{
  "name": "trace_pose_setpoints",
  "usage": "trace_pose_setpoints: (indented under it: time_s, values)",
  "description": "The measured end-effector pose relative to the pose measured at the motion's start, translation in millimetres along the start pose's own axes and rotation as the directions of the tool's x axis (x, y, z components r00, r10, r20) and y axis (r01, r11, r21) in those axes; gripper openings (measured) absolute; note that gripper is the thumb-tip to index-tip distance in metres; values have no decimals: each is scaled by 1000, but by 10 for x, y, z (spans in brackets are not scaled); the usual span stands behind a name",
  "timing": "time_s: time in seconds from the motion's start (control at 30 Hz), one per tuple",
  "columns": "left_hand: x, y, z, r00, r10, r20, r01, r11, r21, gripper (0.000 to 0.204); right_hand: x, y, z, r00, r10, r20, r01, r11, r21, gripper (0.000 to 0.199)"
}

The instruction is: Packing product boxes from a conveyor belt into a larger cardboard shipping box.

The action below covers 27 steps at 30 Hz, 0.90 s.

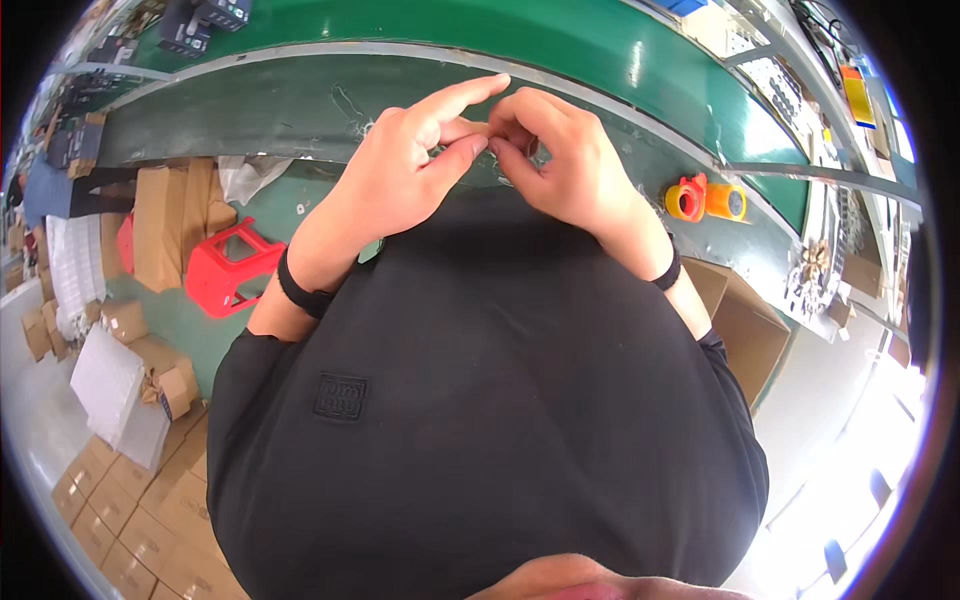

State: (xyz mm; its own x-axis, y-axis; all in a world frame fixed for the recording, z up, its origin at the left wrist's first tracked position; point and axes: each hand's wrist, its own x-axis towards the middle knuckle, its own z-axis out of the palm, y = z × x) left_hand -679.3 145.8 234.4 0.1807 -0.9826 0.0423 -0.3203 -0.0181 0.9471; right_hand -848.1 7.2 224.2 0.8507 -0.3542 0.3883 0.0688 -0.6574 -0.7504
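My left hand [415, 155] and my right hand [565, 155] meet in front of my chest, over the near edge of the dark green bench [260, 105]. Thumb and fingers of each are pinched, and the fingertips touch or almost touch. The left index finger stretches out above the pinch. Whatever lies between the fingertips, if anything, is too small or hidden to make out. Just beyond the left hand, a thin clear scrap [355, 122] rests on the bench.
An orange tape dispenser [705, 200] stands on the bench at right. An open cardboard box [745, 320] is beside my right arm. A red stool [235, 265] and stacked cartons [140, 520] are at left. Farther left is a person [48, 190]. A green conveyor belt [560, 50] runs behind the bench.
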Motion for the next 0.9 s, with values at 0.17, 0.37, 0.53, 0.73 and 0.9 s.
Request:
trace_pose_setpoints:
  time_s: [0.17, 0.37, 0.53, 0.73, 0.9]
  values:
    - [44, 219, 245, 998, -57, -8, 57, 998, 39, 56, -145, 157, -273, 997, -45, 57, 42, 998, 50, 19]
    - [185, 173, 638, 998, -60, -24, 60, 998, 1, 54, -345, 494, -480, 976, -218, 7, 218, 975, 32, 18]
    - [314, 216, 861, 990, -91, -107, 55, 953, -299, 46, -501, 658, -596, 971, -226, -84, 225, 974, -21, 22]
    - [562, 368, 934, 998, -55, -4, 51, 936, -350, 47, -534, 767, -848, 945, -227, -234, 266, 952, 151, 20]
    - [687, 333, 971, 1000, -12, 17, 16, 965, -262, 45, -537, 754, -964, 925, -316, -209, 301, 948, -100, 19]
